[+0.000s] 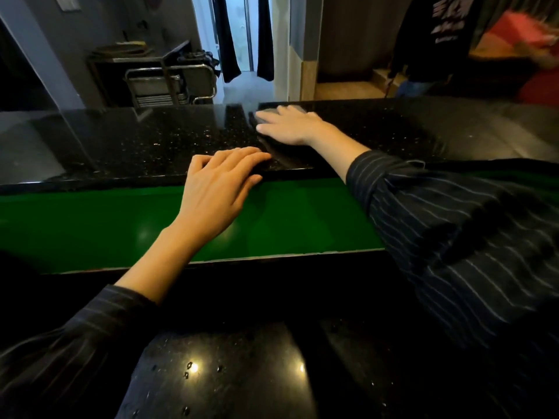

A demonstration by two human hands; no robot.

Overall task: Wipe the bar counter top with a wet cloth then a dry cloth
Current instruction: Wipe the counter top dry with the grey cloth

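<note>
Where cloth (267,110) lies, R hand (290,125) presses

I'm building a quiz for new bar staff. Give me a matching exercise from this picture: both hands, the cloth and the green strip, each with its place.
1 left hand
2 right hand
3 cloth
4 green strip

A pressed flat on the cloth
B below the counter top
C fingers on the counter top's near edge
D under a hand

Pairs: 1-C, 2-A, 3-D, 4-B

illegible print (449,19) on black shirt (420,46)
</note>
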